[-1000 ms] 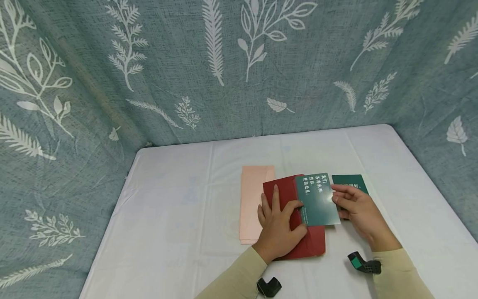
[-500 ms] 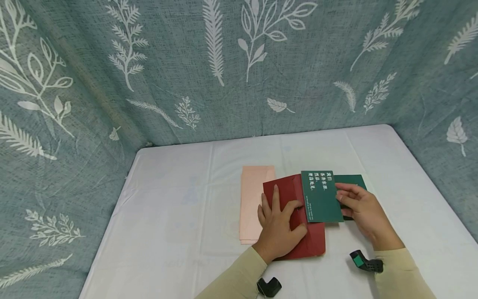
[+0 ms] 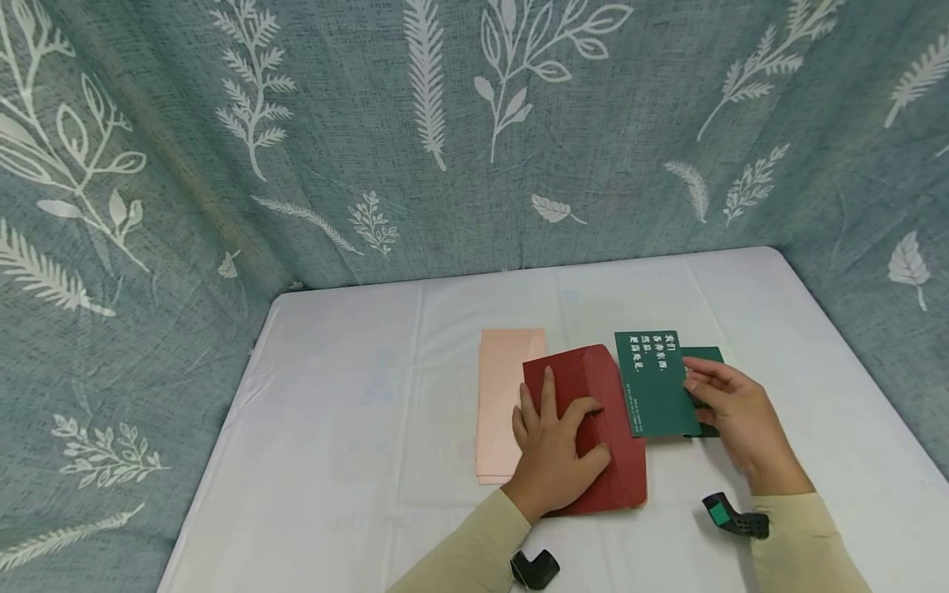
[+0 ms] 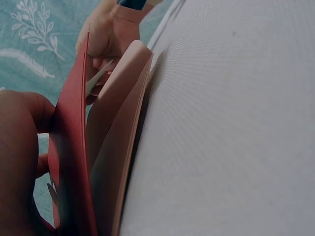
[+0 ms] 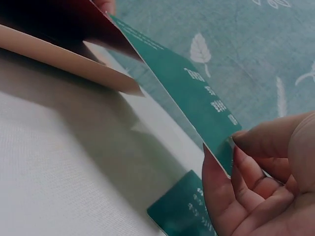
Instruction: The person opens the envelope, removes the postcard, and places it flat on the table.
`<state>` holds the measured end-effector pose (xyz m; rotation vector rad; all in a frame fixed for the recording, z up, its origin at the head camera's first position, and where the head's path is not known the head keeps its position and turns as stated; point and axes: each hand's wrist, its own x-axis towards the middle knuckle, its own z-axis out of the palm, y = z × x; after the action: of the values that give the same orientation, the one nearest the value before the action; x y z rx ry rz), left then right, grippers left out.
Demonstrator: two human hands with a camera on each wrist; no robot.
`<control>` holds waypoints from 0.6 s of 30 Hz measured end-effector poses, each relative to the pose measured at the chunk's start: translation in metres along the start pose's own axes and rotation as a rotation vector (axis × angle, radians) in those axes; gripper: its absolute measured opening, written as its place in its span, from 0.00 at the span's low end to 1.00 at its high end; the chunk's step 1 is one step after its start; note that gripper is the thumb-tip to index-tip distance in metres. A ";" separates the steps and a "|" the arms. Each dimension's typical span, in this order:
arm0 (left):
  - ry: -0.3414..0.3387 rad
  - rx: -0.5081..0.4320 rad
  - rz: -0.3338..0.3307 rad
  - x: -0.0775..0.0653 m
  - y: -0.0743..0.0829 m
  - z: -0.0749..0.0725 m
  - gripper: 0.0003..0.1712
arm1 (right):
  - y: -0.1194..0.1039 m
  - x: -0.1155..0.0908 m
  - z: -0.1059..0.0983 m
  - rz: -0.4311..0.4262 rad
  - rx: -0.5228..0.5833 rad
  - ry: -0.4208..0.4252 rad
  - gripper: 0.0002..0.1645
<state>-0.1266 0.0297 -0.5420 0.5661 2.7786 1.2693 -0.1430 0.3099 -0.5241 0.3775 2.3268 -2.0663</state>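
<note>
My left hand [image 3: 552,453] lies spread over a red envelope [image 3: 626,469], index finger and thumb bent near the edge of its flap fold. In the left wrist view, the fingers touch the face of the red envelope [image 4: 74,132], which stands off the pink paper below. My right hand [image 3: 741,416] pinches the right edge of a dark green card [image 3: 660,399] with white writing, between thumb and fingers. The card is just right of the envelope; the right wrist view shows the green card [image 5: 172,83] slanting above the table. Under it lies another green card [image 5: 179,204].
Pink envelopes [image 3: 498,412] lie stacked at the left, partly beneath the red one. A white cloth covers the table [image 3: 334,428]. Behind and at both sides hangs a blue-green curtain [image 3: 460,214] with white leaf prints. Each wrist carries a black device [image 3: 734,517].
My right hand has drawn the green card rightward and slightly away, from over the red envelope to beside it. The left hand and the envelope have stayed in place.
</note>
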 end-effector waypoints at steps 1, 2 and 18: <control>0.000 0.001 0.001 0.000 0.000 0.000 0.29 | 0.000 0.000 -0.001 0.002 0.001 0.007 0.24; 0.000 0.001 0.001 0.000 0.000 0.000 0.29 | 0.000 0.000 -0.002 0.001 0.000 0.012 0.24; -0.002 -0.006 0.005 0.000 0.001 0.000 0.28 | -0.005 0.000 -0.006 0.003 -0.059 0.295 0.21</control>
<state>-0.1261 0.0302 -0.5417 0.5741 2.7722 1.2774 -0.1430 0.3152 -0.5184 0.7295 2.5333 -2.0578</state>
